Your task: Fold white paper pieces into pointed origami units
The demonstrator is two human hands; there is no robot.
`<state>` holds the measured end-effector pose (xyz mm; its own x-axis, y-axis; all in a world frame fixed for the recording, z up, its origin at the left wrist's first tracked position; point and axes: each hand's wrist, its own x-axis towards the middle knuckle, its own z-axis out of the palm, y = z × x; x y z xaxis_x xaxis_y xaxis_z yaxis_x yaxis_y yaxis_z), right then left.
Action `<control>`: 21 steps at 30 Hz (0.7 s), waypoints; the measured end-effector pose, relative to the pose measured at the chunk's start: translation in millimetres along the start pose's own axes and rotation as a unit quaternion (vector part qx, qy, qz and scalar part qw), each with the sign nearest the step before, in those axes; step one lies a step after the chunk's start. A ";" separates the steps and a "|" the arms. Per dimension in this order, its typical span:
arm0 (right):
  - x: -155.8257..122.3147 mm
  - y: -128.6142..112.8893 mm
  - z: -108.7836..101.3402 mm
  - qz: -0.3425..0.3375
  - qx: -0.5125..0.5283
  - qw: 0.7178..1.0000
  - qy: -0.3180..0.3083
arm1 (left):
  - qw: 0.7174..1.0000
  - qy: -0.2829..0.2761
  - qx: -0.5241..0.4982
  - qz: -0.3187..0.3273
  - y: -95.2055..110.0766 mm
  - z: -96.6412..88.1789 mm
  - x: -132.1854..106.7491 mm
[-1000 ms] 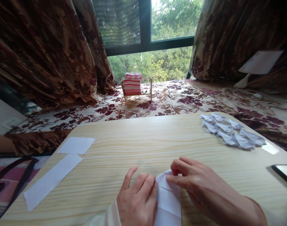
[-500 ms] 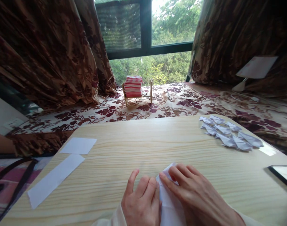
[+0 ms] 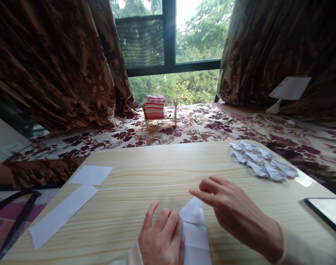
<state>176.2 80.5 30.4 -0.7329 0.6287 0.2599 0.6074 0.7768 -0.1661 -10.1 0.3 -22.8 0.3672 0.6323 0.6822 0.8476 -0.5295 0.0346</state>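
Observation:
A white strip of paper (image 3: pixel 195 233) lies on the table in front of me, its far end folded to a slanted point. Creases cross it. My left hand (image 3: pixel 162 235) presses along its left edge with bent fingers, the little finger raised, keeping the paper held down. Just above the paper's tip, to the right, is my right hand (image 3: pixel 230 209). Its index finger is stretched out to the left and the other fingers are partly bent; nothing shows in it. The near end of the paper runs out of view at the bottom.
Two flat white paper pieces, a short sheet (image 3: pixel 90 175) and a long strip (image 3: pixel 63 217), lie at the left. Several folded paper shapes (image 3: pixel 263 162) are grouped at the far right. A dark-edged tablet or phone (image 3: pixel 326 213) lies at the right edge. Beyond stands a small rack (image 3: pixel 160 118) with pink striped cloths.
My right hand has lifted off the paper and shifted up and right, uncovering its folded tip. My left hand stays on the paper's left edge. The view has tilted slightly.

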 end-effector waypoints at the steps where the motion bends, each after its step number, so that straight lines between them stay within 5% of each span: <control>1: -1.3 -4.4 0.9 -0.019 0.021 1.000 -0.014 | 1.000 -0.001 -0.003 -0.006 0.3 -0.2 -0.2; 11: -11.4 -7.0 21.2 -0.031 0.043 0.995 -0.086 | 0.998 -0.068 0.002 0.007 -15.5 -14.1 -9.0; 17: -13.9 -7.6 22.3 -0.024 0.063 0.994 -0.085 | 0.993 -0.098 0.007 -0.064 -16.6 -33.1 -8.5; 21: -13.0 -9.8 18.7 -0.024 0.076 0.991 -0.105 | 0.995 -0.074 -0.014 -0.068 -7.7 -19.4 5.7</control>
<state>174.1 65.4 10.9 -0.8172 0.5721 0.0702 0.5286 0.7924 -0.3043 -21.9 -3.0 -5.0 0.3039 0.7748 0.5544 0.8834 -0.4470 0.1404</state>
